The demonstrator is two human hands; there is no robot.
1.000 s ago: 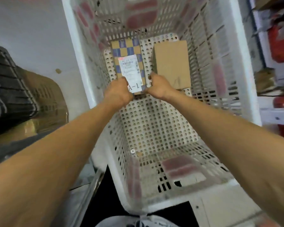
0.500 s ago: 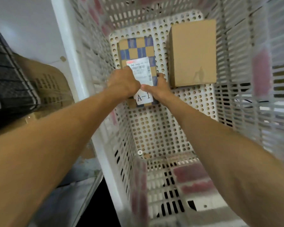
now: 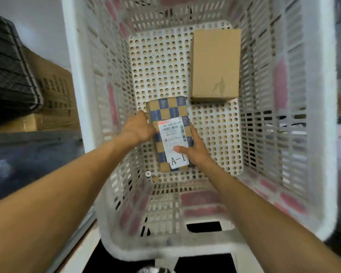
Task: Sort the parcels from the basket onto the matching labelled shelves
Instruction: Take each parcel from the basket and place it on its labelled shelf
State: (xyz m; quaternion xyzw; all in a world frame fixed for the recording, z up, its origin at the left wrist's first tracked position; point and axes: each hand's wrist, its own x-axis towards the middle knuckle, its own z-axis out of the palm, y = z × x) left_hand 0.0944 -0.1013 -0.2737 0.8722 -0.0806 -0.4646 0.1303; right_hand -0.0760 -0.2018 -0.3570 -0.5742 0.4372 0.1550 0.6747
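Basket (image 3: 71, 85), white and perforated, holds two parcels. Plain brown parcel (image 3: 215, 64) lies untouched at far right. Checked parcel (image 3: 170, 110), blue and tan, flat, is held at near left between both hands; it is judged light, stiff and not slippery, best taken by its long edges. White label (image 3: 174, 142) is marked A-1. Left hand (image 3: 138, 129) is curled on the left edge; right hand (image 3: 195, 152) grips the right edge, thumb on the label

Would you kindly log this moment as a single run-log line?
step: pick | left hand: grips parcel A-1 | right hand: grips parcel A-1 | brown box: on basket floor
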